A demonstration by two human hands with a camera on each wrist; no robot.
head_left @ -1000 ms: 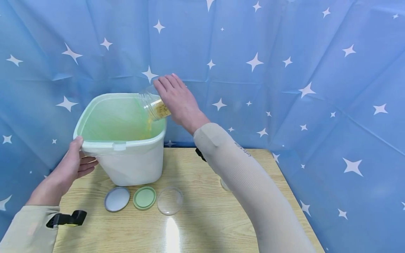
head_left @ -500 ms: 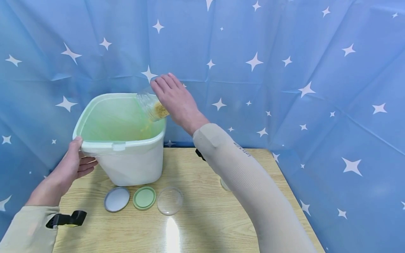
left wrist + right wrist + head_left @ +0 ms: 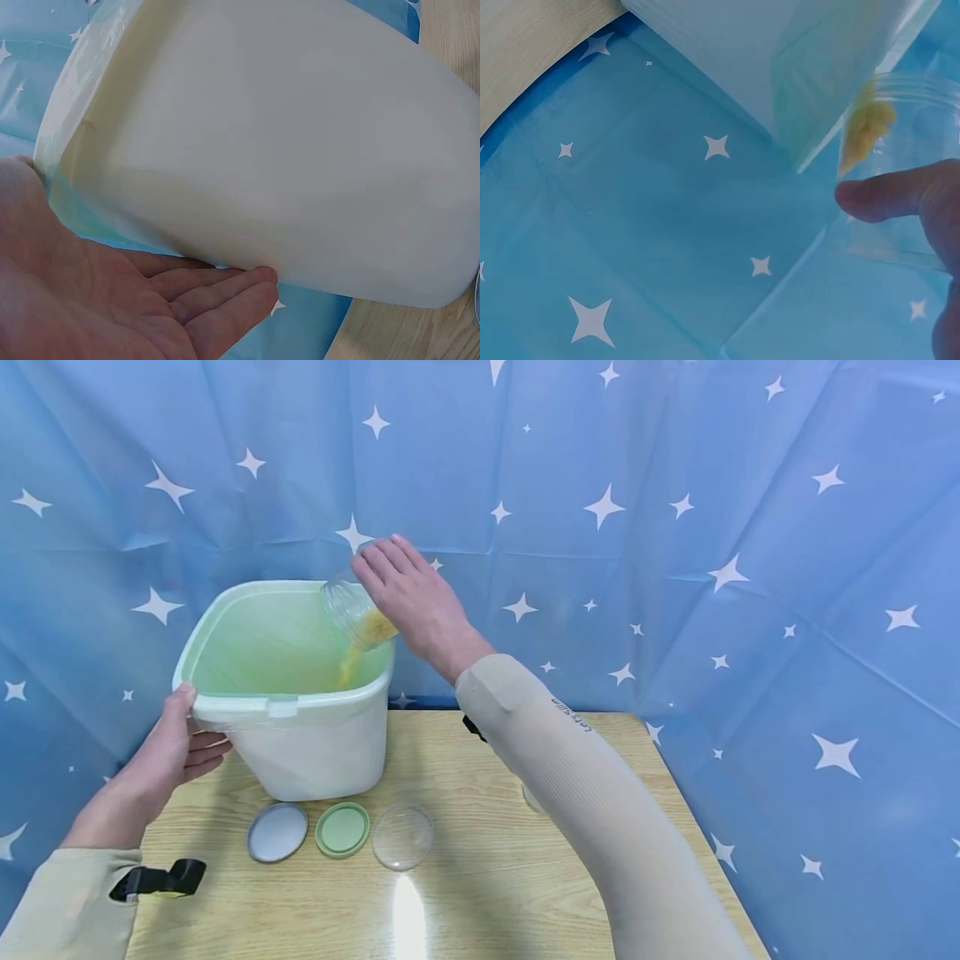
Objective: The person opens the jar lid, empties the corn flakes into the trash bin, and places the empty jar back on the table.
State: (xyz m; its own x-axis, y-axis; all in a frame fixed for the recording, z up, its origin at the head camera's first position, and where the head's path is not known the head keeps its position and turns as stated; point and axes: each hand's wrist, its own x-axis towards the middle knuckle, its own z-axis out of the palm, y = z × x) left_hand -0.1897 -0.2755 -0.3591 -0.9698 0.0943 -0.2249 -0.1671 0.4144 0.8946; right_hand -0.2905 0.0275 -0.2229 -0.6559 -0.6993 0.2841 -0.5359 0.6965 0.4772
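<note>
A white bin (image 3: 315, 752) lined with a thin green bag (image 3: 262, 643) stands on the table. My left hand (image 3: 165, 747) holds its near left rim, thumb over the edge and fingers under it; in the left wrist view those fingers (image 3: 225, 296) lie nearly straight along the outer wall. Over the bin's right side, my right hand (image 3: 416, 597) grips a clear jar (image 3: 341, 602), tipped mouth-down to the left. Yellow food bits (image 3: 349, 667) fall from its mouth into the bag. More of the yellow stuff (image 3: 868, 133) lies against the jar's lower wall. The bin's bottom is hidden.
In front of the bin lie a grey-blue lid (image 3: 277, 832), a green lid (image 3: 342, 829) and a clear lid (image 3: 403, 837) on the wooden table (image 3: 480, 893). A small round thing (image 3: 531, 799) is mostly hidden by my right forearm. Blue star-printed cloth (image 3: 555, 468) hangs behind.
The jar and right hand have shifted slightly left and tipped further. The yellow bits keep pouring, and fewer show inside the jar. My left hand and the bin stay put.
</note>
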